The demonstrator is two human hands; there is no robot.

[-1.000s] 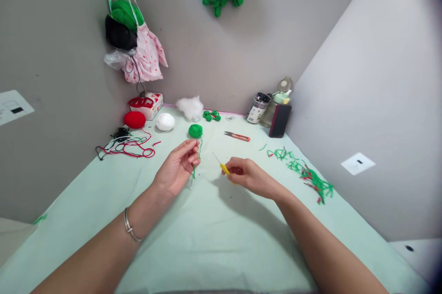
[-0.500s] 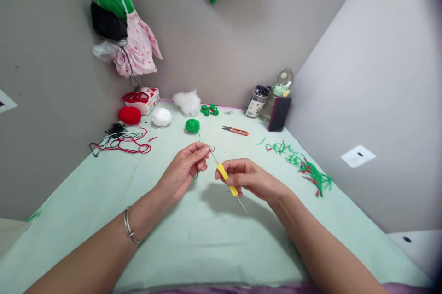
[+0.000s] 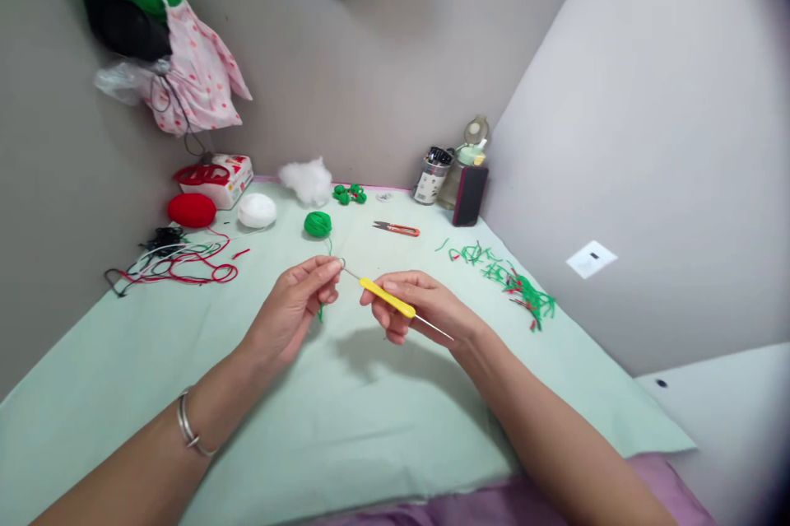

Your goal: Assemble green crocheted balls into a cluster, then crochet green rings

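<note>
My left hand (image 3: 295, 304) pinches green yarn (image 3: 320, 314), whose tail hangs below the fingers. From above that pinch the strand runs back to a green yarn ball (image 3: 318, 224) on the table. A crochet hook with a yellow handle (image 3: 388, 298) lies across my right hand (image 3: 420, 304), gripped by thumb and fingers. Its thin metal tip reaches the left fingertips, beside a small dark loop (image 3: 341, 262); whether the tip passes through the loop I cannot tell. The hook's bare rear shaft points toward my right wrist.
Orange thread snips (image 3: 396, 229) lie beyond the hands. Green yarn scraps (image 3: 518, 287) are scattered at right, near a phone (image 3: 470, 197) and a pen can (image 3: 430, 179). At left sit a red yarn ball (image 3: 192, 211), a white yarn ball (image 3: 257, 211) and tangled strands (image 3: 185, 258).
The crochet hook has swung from a steep slant to a flatter one, its rear end now near my right wrist. The whole view has shifted, so things on the table appear further left.
</note>
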